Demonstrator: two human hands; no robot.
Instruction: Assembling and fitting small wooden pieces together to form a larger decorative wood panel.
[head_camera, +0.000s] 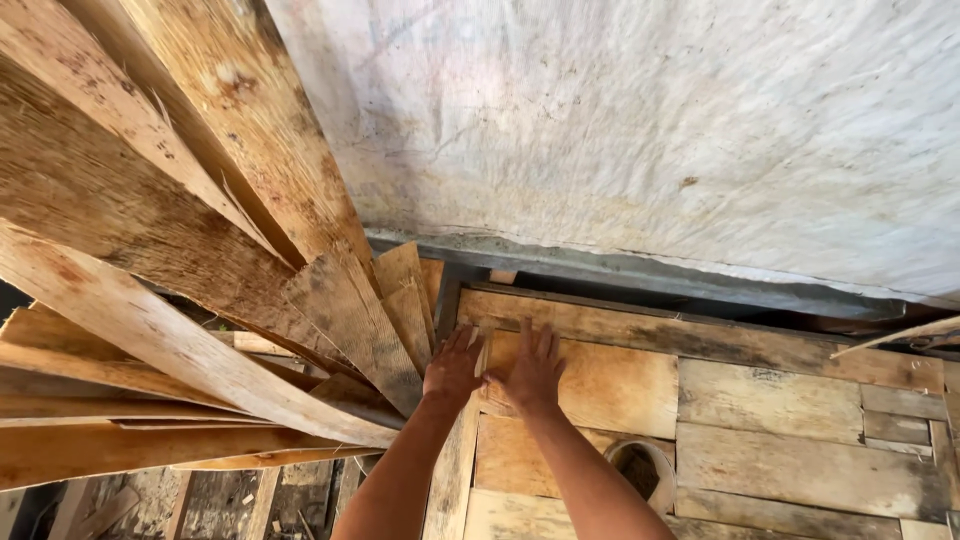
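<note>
A big pale wall (650, 130) fills the top and right of the view. It looks rough and white-grey, with some faint marks on it. Along its bottom edge runs a dark strip (640, 268).

On the left stands a big pile of long wooden planks (150, 250). They lean every which way and fan out toward the wall. Their ends come down near the hands. They look rough and splintery, with brown stains.

Below the wall lies a flat floor of wooden boards (780, 400). The boards are short and long pieces set side by side, like a patchwork. Near the bottom there is a round hole (645, 468) in the boards, just beside the right arm.

In the middle of the boards is one lighter plywood piece (600, 385). Both hands rest on its left part. A narrow upright board (452, 470) runs down along its left side, under the left arm.

The left hand (452, 368) lies flat and open, with its fingers spread, at the left edge of the plywood piece, close to the plank ends. The right hand (532, 370) is flat and open too, with fingers spread, pressing on top of the plywood piece. The two hands sit just beside each other, and their thumbs nearly touch. Neither hand grips anything.
</note>
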